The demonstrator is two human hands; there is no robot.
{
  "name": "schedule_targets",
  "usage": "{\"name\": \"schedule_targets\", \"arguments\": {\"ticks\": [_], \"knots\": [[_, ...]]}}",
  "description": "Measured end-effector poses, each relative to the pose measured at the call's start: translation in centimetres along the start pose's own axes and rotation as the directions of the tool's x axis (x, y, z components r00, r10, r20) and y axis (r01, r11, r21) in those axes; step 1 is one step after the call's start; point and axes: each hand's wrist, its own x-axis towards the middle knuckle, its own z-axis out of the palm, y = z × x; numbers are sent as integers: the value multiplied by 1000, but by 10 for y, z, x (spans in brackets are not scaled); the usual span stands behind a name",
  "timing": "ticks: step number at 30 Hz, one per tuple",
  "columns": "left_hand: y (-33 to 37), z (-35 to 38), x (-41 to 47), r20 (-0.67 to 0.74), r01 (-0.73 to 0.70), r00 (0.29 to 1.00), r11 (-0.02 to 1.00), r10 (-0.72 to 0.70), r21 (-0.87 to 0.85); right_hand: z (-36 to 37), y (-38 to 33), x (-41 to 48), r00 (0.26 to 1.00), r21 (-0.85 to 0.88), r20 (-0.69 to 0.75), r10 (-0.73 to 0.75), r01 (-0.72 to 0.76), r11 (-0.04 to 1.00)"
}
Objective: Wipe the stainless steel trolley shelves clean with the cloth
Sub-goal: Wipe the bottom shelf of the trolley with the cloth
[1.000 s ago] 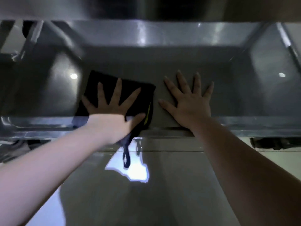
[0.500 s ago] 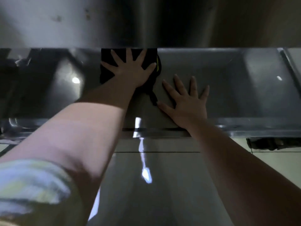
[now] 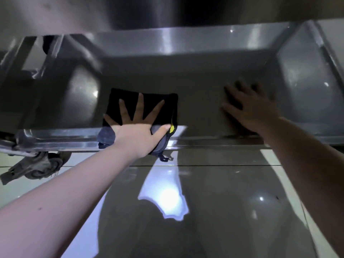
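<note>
A dark folded cloth (image 3: 149,101) with a yellow tag lies on the low stainless steel trolley shelf (image 3: 195,84), its near end hanging over the shelf's front rim. My left hand (image 3: 137,127) presses flat on the cloth with fingers spread wide. My right hand (image 3: 249,108) lies flat on the bare shelf to the right, fingers spread and blurred. The shelf above hides the back of the lower shelf.
The underside of the upper shelf (image 3: 130,13) fills the top of the view. A trolley castor wheel (image 3: 42,166) sits at the lower left. Glossy floor tiles (image 3: 223,211) reflect a bright light in front of the trolley. Raised shelf walls stand on the left and right.
My left hand has pulled the cloth from the back of the shelf to its front rim. My right hand has slid to the right along the shelf.
</note>
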Motion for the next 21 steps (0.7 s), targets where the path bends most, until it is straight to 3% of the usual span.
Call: {"name": "schedule_targets", "arguments": {"ticks": [1,3,8,12,17,21], "knots": [[0,0,-1,0,8,1000,1000,-8,-7,0,20,-4,995,-1,11,102,-102,995],[5,0,-4,10,40,999,998,-40,-42,4,39,-13,986,-42,0,167,-167,985],[54,9,-1,-17,24,1000,997,-26,-72,10,39,-11,992,-42,-37,124,-125,991],[112,-3,73,-99,-78,992,996,74,-39,12,41,-15,992,-47,-52,118,-120,992],[166,-38,172,8,-81,997,989,83,-124,10,42,-15,993,-11,-38,114,-114,993],[157,-33,137,22,-245,969,968,246,-49,8,44,-15,993,10,-36,116,-116,993]]}}
